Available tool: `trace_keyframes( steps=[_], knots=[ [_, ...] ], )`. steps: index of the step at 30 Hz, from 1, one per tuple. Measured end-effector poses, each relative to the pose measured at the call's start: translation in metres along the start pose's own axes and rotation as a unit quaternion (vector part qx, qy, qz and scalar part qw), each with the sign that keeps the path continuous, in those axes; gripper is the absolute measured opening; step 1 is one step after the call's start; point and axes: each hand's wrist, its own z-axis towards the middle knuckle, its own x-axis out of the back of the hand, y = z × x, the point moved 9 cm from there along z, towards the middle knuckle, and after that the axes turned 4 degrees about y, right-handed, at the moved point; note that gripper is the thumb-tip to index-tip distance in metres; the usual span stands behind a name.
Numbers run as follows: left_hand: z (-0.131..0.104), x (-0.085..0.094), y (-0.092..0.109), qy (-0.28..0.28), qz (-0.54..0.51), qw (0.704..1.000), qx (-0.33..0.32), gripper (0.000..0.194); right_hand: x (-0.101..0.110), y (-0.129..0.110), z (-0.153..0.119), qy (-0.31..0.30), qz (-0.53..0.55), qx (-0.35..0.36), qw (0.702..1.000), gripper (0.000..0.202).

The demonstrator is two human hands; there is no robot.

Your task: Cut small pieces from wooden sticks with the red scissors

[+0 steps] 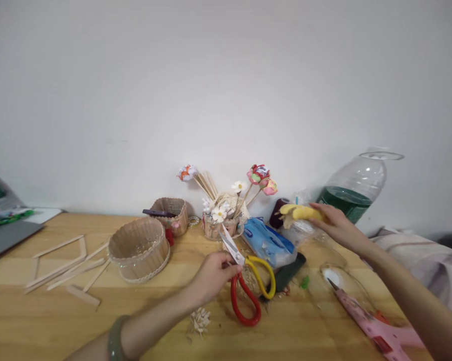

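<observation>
My left hand point(214, 276) grips a pair of scissors point(238, 254) near the pivot, its blades pointing up and away. One handle loop is red and the other yellow; both hang free over the table. Farther right, my right hand point(334, 224) is closed on a yellow banana point(301, 212) with a brownish end, raised above the clutter. Beneath it lies clear plastic. Just behind the scissors stands a wooden-stick pot point(213, 229) holding craft flowers point(259, 174) and thin sticks. A blue tissue pack point(267, 240) is between my hands.
Left are a round stick basket point(138, 250), a smaller basket point(169, 215) and loose flat sticks point(66, 265). A large plastic bottle point(356, 185) leans against the wall at right. A pink glue gun point(374, 321) lies under my right forearm. Small wood chips point(200, 320) sit near the front.
</observation>
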Motion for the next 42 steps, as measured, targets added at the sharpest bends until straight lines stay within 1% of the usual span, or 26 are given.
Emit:
trace_keyframes(
  steps=[4,7,9,11,12,13,15,16,18,19,21,23,25,28,30,33,36,38,40,42],
  knots=[
    [0.001,0.001,-0.001,0.003,0.002,1.0,0.0,0.02,0.002,-0.005,-0.001,0.013,-0.001,0.013,1.0,0.029],
    [0.002,0.001,-0.003,0.0,0.001,1.0,0.002,0.02,0.015,-0.016,0.001,0.029,-0.012,0.02,0.999,0.032],
    [0.002,0.001,-0.004,-0.001,-0.001,1.0,0.003,0.021,0.03,-0.03,-0.002,0.05,-0.025,0.019,0.998,0.035],
    [0.001,0.0,-0.004,-0.002,-0.002,1.0,0.002,0.022,0.046,-0.05,-0.01,0.087,-0.042,0.009,0.995,0.036],
    [0.001,0.0,-0.003,-0.003,-0.004,1.0,0.002,0.022,0.049,-0.063,-0.016,0.091,-0.046,0.009,0.995,0.036],
    [0.001,0.0,-0.003,-0.004,-0.005,1.0,0.002,0.022,0.046,-0.08,-0.023,0.072,-0.044,0.03,0.996,0.033],
    [0.0,0.0,-0.002,-0.005,-0.006,1.0,0.0,0.021,0.019,-0.119,-0.038,-0.041,-0.03,0.105,0.993,0.025],
    [0.0,0.001,-0.001,-0.006,-0.006,1.0,-0.001,0.021,0.006,-0.132,-0.045,-0.081,-0.039,0.115,0.989,0.029],
    [0.0,0.001,0.0,-0.006,-0.005,1.0,-0.004,0.02,-0.018,-0.144,-0.053,-0.133,-0.076,0.095,0.984,0.042],
    [0.0,0.001,0.0,-0.006,-0.005,1.0,-0.005,0.02,-0.029,-0.147,-0.054,-0.155,-0.095,0.084,0.98,0.041],
    [0.0,0.001,0.0,-0.007,-0.004,1.0,-0.004,0.021,-0.044,-0.149,-0.052,-0.194,-0.125,0.07,0.971,0.029],
    [0.0,0.0,-0.001,-0.008,-0.004,1.0,-0.001,0.023,-0.05,-0.149,-0.047,-0.218,-0.145,0.067,0.963,0.019],
    [0.001,0.0,-0.002,-0.009,-0.005,1.0,0.002,0.024,-0.047,-0.147,-0.041,-0.222,-0.158,0.067,0.96,0.016],
    [0.001,-0.001,-0.003,-0.011,-0.008,1.0,0.002,0.025,-0.038,-0.147,-0.032,-0.205,-0.17,0.07,0.961,0.017],
    [0.001,-0.001,-0.003,-0.012,-0.009,1.0,0.001,0.024,-0.034,-0.15,-0.03,-0.196,-0.169,0.085,0.962,0.017],
    [0.001,0.0,-0.002,-0.012,-0.009,1.0,-0.002,0.022,-0.035,-0.154,-0.034,-0.193,-0.161,0.113,0.961,0.015],
    [0.001,0.0,-0.001,-0.009,-0.008,1.0,-0.005,0.02,-0.034,-0.153,-0.042,-0.197,-0.157,0.117,0.961,0.012],
    [0.001,0.001,-0.001,-0.007,-0.007,1.0,-0.003,0.019,-0.029,-0.149,-0.046,-0.194,-0.16,0.098,0.963,0.015],
    [0.001,0.001,-0.002,-0.007,-0.007,1.0,-0.001,0.02,-0.022,-0.141,-0.047,-0.184,-0.167,0.061,0.967,0.022],
    [0.001,0.0,-0.002,-0.009,-0.007,1.0,0.0,0.021,-0.017,-0.134,-0.045,-0.175,-0.175,0.023,0.969,0.025]
  ],
)
